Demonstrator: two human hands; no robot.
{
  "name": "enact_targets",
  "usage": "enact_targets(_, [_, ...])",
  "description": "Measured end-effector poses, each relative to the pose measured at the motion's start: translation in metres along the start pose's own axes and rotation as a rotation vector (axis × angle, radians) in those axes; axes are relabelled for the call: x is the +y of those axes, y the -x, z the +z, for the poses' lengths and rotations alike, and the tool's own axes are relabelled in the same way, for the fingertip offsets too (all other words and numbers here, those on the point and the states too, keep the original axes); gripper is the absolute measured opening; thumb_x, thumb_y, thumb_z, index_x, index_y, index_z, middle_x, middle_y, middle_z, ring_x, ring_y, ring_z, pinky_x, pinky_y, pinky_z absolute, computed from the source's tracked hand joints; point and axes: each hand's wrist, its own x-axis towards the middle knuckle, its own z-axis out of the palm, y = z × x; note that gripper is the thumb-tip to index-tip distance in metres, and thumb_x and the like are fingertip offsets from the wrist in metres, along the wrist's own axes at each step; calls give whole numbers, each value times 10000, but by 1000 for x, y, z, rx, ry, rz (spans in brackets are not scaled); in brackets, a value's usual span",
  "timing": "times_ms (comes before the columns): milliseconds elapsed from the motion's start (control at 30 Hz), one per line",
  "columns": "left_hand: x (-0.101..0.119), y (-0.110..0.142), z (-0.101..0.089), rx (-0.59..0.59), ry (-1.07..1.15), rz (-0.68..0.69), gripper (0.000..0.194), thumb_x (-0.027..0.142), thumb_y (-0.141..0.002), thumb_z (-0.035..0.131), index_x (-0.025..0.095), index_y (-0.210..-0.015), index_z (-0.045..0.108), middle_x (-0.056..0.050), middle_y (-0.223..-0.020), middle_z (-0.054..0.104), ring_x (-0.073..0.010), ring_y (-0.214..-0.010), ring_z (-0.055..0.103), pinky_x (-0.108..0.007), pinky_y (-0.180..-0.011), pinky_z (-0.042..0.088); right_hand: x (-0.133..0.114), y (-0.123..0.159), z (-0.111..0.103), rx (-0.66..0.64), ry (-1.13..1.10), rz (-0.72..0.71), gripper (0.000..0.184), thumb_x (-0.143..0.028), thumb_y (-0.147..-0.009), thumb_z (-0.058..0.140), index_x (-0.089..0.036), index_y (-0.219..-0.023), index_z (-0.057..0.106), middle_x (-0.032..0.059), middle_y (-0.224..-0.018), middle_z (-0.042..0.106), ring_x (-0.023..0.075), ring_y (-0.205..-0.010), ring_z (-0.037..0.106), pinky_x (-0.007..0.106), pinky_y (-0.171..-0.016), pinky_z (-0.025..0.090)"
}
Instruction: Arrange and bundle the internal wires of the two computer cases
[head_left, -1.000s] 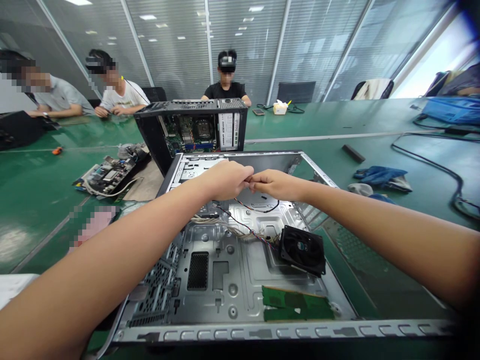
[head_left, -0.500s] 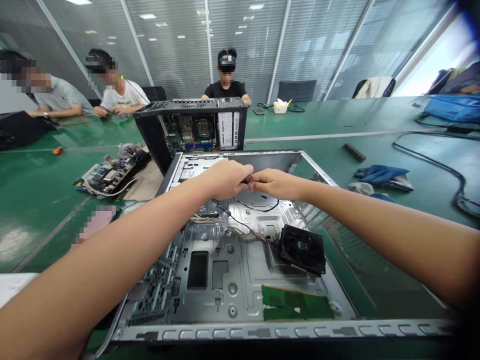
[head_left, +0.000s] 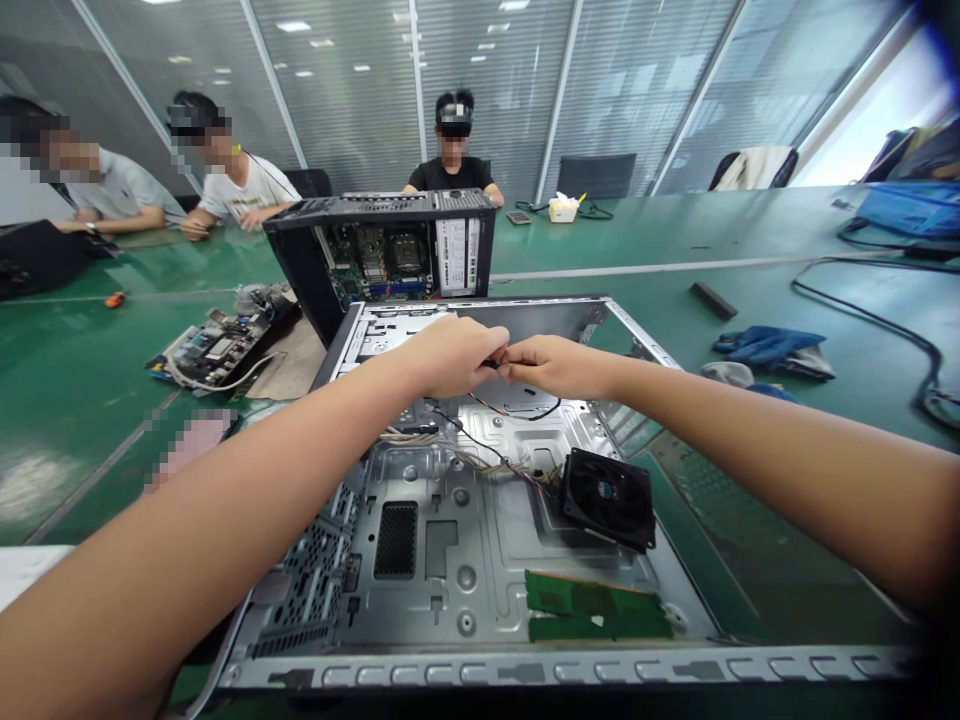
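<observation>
Above the far part of an open computer case, my left hand and my right hand meet fingertip to fingertip. Both are closed in a pinch on a thin cable, of which a small dark part shows between the fingers; its end is mostly hidden. Thin coloured wires hang below the hands. A black cooling fan rests inside the case at the right, its twisted wires running up and left. Green memory modules lie on the case floor close to me.
Behind the case stands a second computer tower, its side open. On the left lie a motherboard and an orange object. Blue gloves, a dark block and a black cable are at right. Several people sit across the table.
My hands keep almost the same pinch above the case. The view has shifted very slightly. One person at the left has moved a hand.
</observation>
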Motion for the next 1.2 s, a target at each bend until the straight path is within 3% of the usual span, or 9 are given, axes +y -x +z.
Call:
enact_targets(500, [-2, -1, 2, -31, 7, -38, 247, 258, -943, 468, 199, -1093, 655, -82, -944, 727, -196, -793, 641, -305, -705, 387, 3, -1, 1, 41, -45, 0, 242, -341, -855, 422, -187, -727, 557, 25, -718, 571, 164, -678, 490, 309, -673, 369])
enact_targets(767, [-1, 0, 2, 8, 44, -28, 236, 262, -903, 509, 186, -1080, 645, -69, -918, 725, -194, -785, 633, -300, -691, 380, 5, -1, 1, 40, -72, -40, 170, -275, -836, 447, -184, -787, 582, 41, -812, 616, 185, -775, 537, 320, -743, 394])
enact_targets(900, [-2, 0, 4, 31, 26, -8, 221, 269, -881, 541, 184, -1062, 636, -63, -896, 722, -183, -758, 626, -290, -672, 376, 4, 0, 1, 42, -50, -41, 169, -267, -841, 450, -182, -791, 587, 35, -782, 601, 176, -739, 519, 316, -723, 389])
enact_targets(1200, [-5, -1, 7, 20, -22, 24, 221, 218, -943, 442, 203, -1018, 649, -51, -837, 717, -155, -681, 609, -286, -632, 342, 1, 1, 3, 48, -45, -5, 249, -302, -876, 418, -172, -754, 593, 20, -686, 554, 155, -647, 470, 303, -654, 355])
